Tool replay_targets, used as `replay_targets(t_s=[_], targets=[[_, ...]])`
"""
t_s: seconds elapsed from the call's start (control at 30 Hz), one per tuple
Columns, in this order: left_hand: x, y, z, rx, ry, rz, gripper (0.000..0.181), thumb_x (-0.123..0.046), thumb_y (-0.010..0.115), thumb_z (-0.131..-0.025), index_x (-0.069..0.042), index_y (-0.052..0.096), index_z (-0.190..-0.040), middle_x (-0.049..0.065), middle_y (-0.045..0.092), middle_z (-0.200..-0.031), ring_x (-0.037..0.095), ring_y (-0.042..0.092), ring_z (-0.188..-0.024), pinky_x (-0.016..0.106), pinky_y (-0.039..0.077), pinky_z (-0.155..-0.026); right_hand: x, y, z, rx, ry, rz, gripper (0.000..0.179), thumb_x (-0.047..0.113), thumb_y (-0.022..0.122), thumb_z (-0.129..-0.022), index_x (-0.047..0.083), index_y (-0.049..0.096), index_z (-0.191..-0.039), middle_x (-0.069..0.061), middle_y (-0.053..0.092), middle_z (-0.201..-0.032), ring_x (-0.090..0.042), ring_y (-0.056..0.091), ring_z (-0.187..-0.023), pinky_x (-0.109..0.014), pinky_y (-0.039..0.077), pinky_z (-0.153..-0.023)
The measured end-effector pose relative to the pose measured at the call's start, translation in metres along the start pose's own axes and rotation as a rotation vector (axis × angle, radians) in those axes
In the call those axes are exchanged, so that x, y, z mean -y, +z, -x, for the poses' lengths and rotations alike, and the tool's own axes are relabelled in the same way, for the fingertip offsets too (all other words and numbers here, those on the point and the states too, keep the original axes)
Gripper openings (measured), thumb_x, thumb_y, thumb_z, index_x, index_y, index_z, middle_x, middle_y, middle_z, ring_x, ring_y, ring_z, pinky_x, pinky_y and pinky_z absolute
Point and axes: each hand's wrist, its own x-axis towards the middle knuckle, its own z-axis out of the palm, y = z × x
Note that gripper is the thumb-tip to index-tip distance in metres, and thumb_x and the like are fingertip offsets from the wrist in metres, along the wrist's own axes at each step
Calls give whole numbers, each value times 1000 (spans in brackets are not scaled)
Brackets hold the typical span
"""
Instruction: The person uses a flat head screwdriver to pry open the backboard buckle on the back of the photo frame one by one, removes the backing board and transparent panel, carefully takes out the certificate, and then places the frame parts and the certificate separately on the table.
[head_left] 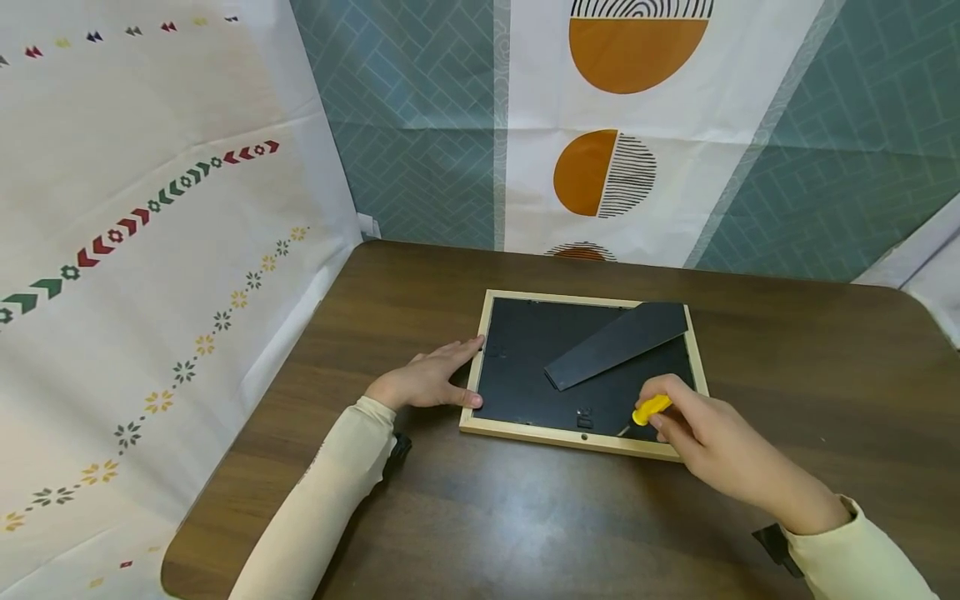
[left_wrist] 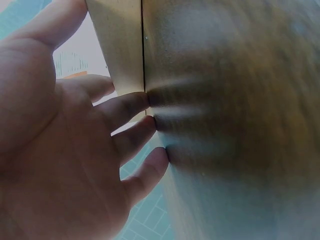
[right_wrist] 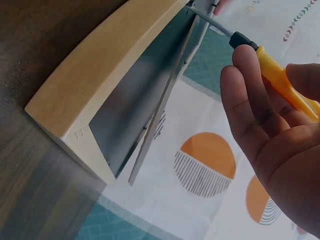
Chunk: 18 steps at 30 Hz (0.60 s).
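A picture frame (head_left: 517, 429) with a pale wooden border lies face down on the table. Its black backing board (head_left: 517, 358) faces up, and a black easel leg (head_left: 618, 346) slants across it. My left hand (head_left: 427, 377) rests at the frame's left side, fingers extended, thumb on the border. In the left wrist view the fingertips (left_wrist: 159, 156) reach down to the tabletop. Between thumb and fingers, my right hand (head_left: 705, 433) pinches a yellow-handled screwdriver (right_wrist: 277, 75). Its thin metal shaft (right_wrist: 215, 24) points at the inner edge of the front border, right of the small hanger (head_left: 584, 418).
The brown wooden table (head_left: 480, 517) extends around the frame on all sides. Behind it hangs a green and white cloth (head_left: 420, 125) with orange circles. A white patterned cloth (head_left: 150, 292) hangs along the left edge.
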Motion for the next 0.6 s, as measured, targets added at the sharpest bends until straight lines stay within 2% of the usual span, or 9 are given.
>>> replay_targets(t_s=[0.3,0.47,0.6], targets=[[2,1,-1,-3,-3,-6,107,-58,73,-87,-30,5,-164,3,10,-168,22,7,-154,61,9,-117,11,6,9,-32,-34,74,55,-16,76,-78,13,56,-120,14,49,-84,4,40,-59,-18,38,-51],[1,0,0,-1,8,-4,107,-58,72,-87,-30,4,-164,3,10,-169,23,7,-154,61,9,-117,11,6,10,-42,-40,81,51,-15,74,-81,14,56,-120,15,47,-85,4,36,-57,-17,37,-50],[0,0,1,3,12,5,107,-57,73,-87,-28,5,-164,4,10,-169,24,6,-154,62,9,-116,6,2,5,-40,-43,65,48,-16,72,-82,13,56,-116,12,51,-84,2,46,-63,-19,44,-53]])
